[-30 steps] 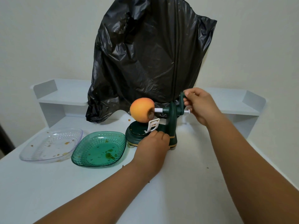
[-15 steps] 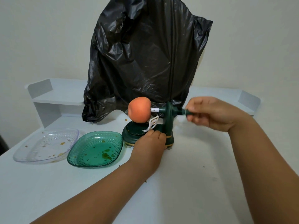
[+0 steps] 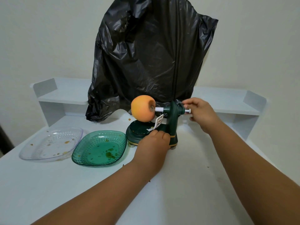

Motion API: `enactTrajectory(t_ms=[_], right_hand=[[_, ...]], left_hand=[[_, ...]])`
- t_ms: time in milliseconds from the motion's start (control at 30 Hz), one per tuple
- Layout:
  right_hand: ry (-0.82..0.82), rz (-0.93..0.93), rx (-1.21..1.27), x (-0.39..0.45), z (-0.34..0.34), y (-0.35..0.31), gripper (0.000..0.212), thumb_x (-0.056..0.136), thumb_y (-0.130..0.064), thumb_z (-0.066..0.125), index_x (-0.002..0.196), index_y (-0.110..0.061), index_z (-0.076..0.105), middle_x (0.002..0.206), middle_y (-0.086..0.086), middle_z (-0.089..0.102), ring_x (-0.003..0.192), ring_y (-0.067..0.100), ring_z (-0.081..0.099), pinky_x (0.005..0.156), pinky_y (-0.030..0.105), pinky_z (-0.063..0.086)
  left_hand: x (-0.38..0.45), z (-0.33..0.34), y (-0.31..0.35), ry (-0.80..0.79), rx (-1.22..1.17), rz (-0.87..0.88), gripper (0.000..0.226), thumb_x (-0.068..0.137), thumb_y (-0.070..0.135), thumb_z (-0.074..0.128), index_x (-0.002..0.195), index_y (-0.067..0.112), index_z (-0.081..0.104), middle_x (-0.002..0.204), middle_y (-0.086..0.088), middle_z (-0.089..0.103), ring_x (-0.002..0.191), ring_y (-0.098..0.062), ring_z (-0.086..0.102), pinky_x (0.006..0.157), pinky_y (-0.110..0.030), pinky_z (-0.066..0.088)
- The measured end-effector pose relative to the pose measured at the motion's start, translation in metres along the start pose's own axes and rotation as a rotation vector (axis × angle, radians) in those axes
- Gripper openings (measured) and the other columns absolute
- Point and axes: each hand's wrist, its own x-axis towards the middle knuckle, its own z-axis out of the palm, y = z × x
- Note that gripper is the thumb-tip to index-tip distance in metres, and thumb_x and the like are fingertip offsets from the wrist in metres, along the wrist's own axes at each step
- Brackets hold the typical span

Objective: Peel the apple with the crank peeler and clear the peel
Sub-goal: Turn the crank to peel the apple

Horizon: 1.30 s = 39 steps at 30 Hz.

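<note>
The apple [image 3: 142, 110] sits skewered on the white shaft of the green crank peeler [image 3: 168, 125], which stands on the white table [image 3: 186, 184] near its middle. The fruit hangs over the peeler's round base, at 9 o'clock from the upright post, with the white blade arm just below it at about 5 o'clock. The left hand [image 3: 152, 143] presses down on the peeler's base from the 6 o'clock side, its grip curled around the base edge. The right hand [image 3: 201, 113], at 3 o'clock from the post, has its grip pinched on the crank handle. A green dish [image 3: 84, 155] lies at 9 o'clock from the peeler, a clear dish [image 3: 30, 153] beyond it, both holding scraps. A black bag [image 3: 149, 59] rises at 12 o'clock.
</note>
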Motion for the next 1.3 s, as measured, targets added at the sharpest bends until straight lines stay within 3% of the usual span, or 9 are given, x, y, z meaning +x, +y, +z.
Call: enactTrajectory(t_ms=[167, 267, 367, 633, 833, 900, 1033, 1133, 1300], right_hand=[[-0.317, 0.135, -0.248, -0.014, -0.019, 0.007, 0.013, 0.090, -0.006, 0.061, 0.088, -0.017, 0.067, 0.089, 0.005, 0.075, 0.075, 0.014, 0.072, 0.061, 0.027, 0.049], [-0.660, 0.226, -0.135, -0.025, -0.037, -0.007, 0.009, 0.084, -0.002, 0.071, 0.085, -0.011, 0.067, 0.089, 0.017, 0.074, 0.068, 0.018, 0.069, 0.060, 0.026, 0.053], [-0.809, 0.176, 0.046, -0.030, -0.052, -0.031, 0.013, 0.077, -0.003, 0.075, 0.081, -0.013, 0.068, 0.078, 0.017, 0.070, 0.056, 0.017, 0.062, 0.055, 0.025, 0.054], [-0.271, -0.060, 0.513, -0.005, -0.031, -0.039, 0.009, 0.092, -0.011, 0.062, 0.089, -0.015, 0.069, 0.076, 0.005, 0.069, 0.063, 0.011, 0.060, 0.059, 0.024, 0.050], [-0.008, 0.076, 0.221, 0.004, 0.004, -0.004, 0.015, 0.096, -0.014, 0.055, 0.101, -0.021, 0.067, 0.092, 0.002, 0.071, 0.085, 0.017, 0.065, 0.072, 0.036, 0.053], [-0.103, 0.167, 0.041, -0.002, 0.001, 0.006, 0.015, 0.096, -0.011, 0.053, 0.095, -0.019, 0.066, 0.092, 0.009, 0.073, 0.080, 0.019, 0.068, 0.063, 0.032, 0.052], [-0.567, 0.312, -0.292, -0.016, -0.030, -0.002, 0.005, 0.091, -0.010, 0.065, 0.093, -0.013, 0.063, 0.089, 0.014, 0.075, 0.075, 0.020, 0.072, 0.057, 0.026, 0.050], [-0.780, 0.274, -0.267, -0.025, -0.048, -0.024, 0.014, 0.081, -0.008, 0.075, 0.086, -0.014, 0.063, 0.076, 0.014, 0.072, 0.065, 0.021, 0.067, 0.053, 0.025, 0.048], [-0.684, 0.027, 0.085, -0.030, -0.055, -0.054, 0.003, 0.078, -0.013, 0.070, 0.077, -0.013, 0.067, 0.062, 0.010, 0.063, 0.054, 0.017, 0.057, 0.047, 0.022, 0.043]], left_hand=[[0.001, 0.002, 0.000, 0.015, 0.011, 0.011, 0.020, 0.093, 0.022, 0.057, 0.112, 0.017, 0.054, 0.108, -0.001, 0.060, 0.099, -0.019, 0.051, 0.067, -0.026, 0.036], [0.001, 0.002, 0.000, 0.005, 0.016, 0.010, 0.020, 0.094, 0.023, 0.056, 0.113, 0.017, 0.053, 0.109, 0.000, 0.059, 0.101, -0.019, 0.050, 0.068, -0.025, 0.036], [0.001, 0.002, -0.001, 0.010, -0.001, -0.005, 0.019, 0.093, 0.024, 0.056, 0.111, 0.017, 0.054, 0.108, 0.000, 0.060, 0.101, -0.019, 0.050, 0.068, -0.026, 0.037], [0.002, 0.001, -0.003, 0.014, -0.035, -0.003, 0.018, 0.094, 0.023, 0.054, 0.112, 0.019, 0.053, 0.109, 0.003, 0.058, 0.104, -0.017, 0.049, 0.073, -0.026, 0.043], [0.000, 0.000, -0.006, 0.023, -0.066, -0.004, 0.017, 0.094, 0.024, 0.055, 0.111, 0.020, 0.053, 0.108, 0.004, 0.058, 0.102, -0.016, 0.049, 0.071, -0.026, 0.041], [0.000, 0.001, -0.006, 0.024, -0.071, -0.009, 0.016, 0.094, 0.024, 0.055, 0.109, 0.020, 0.053, 0.107, 0.003, 0.058, 0.102, -0.017, 0.049, 0.070, -0.026, 0.041], [0.001, 0.001, -0.004, 0.031, -0.084, -0.022, 0.017, 0.092, 0.023, 0.056, 0.109, 0.021, 0.054, 0.104, 0.004, 0.058, 0.100, -0.017, 0.049, 0.068, -0.025, 0.040], [0.001, 0.000, -0.003, 0.033, -0.096, -0.019, 0.018, 0.092, 0.025, 0.056, 0.109, 0.022, 0.054, 0.105, 0.004, 0.058, 0.101, -0.016, 0.049, 0.067, -0.024, 0.037], [-0.001, -0.002, -0.009, 0.028, -0.112, -0.006, 0.018, 0.093, 0.028, 0.055, 0.110, 0.022, 0.053, 0.105, 0.005, 0.058, 0.101, -0.015, 0.047, 0.069, -0.021, 0.032]])
